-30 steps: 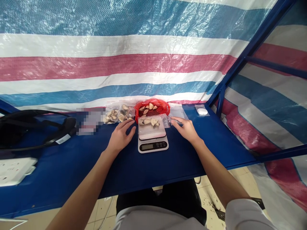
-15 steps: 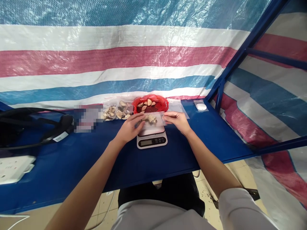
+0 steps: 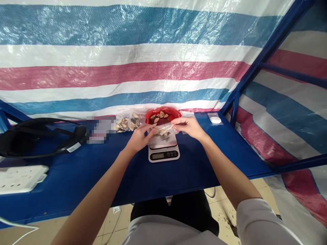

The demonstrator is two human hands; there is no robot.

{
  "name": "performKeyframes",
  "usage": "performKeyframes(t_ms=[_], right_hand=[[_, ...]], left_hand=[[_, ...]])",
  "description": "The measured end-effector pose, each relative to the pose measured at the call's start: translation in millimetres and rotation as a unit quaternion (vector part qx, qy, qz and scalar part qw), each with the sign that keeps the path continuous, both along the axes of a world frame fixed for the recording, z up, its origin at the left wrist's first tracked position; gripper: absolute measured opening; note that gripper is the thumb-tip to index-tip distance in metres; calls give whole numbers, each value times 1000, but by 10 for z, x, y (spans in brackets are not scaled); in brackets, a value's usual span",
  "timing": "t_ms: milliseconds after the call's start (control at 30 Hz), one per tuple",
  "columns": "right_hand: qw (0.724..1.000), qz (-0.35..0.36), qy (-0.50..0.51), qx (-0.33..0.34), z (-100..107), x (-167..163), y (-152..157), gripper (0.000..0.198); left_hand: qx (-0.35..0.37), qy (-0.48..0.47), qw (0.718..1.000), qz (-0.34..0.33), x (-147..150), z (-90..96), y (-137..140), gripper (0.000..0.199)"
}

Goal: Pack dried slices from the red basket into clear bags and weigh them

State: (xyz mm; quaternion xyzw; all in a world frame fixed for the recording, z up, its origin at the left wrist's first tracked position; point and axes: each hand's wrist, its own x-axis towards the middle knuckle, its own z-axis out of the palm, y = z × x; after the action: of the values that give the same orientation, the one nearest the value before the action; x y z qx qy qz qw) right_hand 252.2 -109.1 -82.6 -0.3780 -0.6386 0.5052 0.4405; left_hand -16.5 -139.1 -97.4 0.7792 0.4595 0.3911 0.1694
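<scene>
Over the white digital scale I hold a clear plastic bag with pale dried slices inside. My left hand pinches its left side, thumb and fingers closed on the film. My right hand grips the right end between thumb and fingertips. Just behind the scale sits a red plastic bag spread open like a bowl, with several brownish dried slices in it. Left of that lie two filled clear bags of slices, one bag beside the other bag.
On the blue table, a black headset and a white power strip lie at the left. A small white object in a clear bag rests at the back right. Striped sheeting rises behind.
The clear bag has tilted and bunched up between my hands, and both hands still hold it. My view has shifted, so the scene sits slightly lower and further right.
</scene>
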Motion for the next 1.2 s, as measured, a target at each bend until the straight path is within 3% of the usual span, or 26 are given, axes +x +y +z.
performKeyframes(t_ms=[233, 367, 500, 600, 767, 900, 1067, 1200], right_hand=[[988, 98, -60, 102, 322, -95, 163, 29], [983, 114, -83, 119, 368, -113, 251, 29], [981, 114, -91, 126, 342, -91, 336, 29], [983, 103, -87, 124, 296, -66, 388, 30], [987, 51, -80, 132, 217, -22, 452, 21], [993, -6, -40, 111, 151, 4, 471, 23], [993, -93, 71, -1, -18, -59, 436, 44], [988, -121, 88, -47, -185, -178, 387, 45]], left_hand=[[-193, -85, 976, -61, 169, 307, 254, 61], [-278, -125, 947, -101, 265, 448, 349, 57], [-340, -174, 915, -128, 279, 463, 431, 54], [-350, -191, 908, -132, 278, 453, 464, 50], [-302, -251, 915, -92, 307, 371, 472, 43], [-288, -347, 892, -32, 337, 239, 447, 41], [-278, -454, 846, 42, 457, 135, 312, 44], [-249, -499, 826, 81, 643, 91, 154, 42]])
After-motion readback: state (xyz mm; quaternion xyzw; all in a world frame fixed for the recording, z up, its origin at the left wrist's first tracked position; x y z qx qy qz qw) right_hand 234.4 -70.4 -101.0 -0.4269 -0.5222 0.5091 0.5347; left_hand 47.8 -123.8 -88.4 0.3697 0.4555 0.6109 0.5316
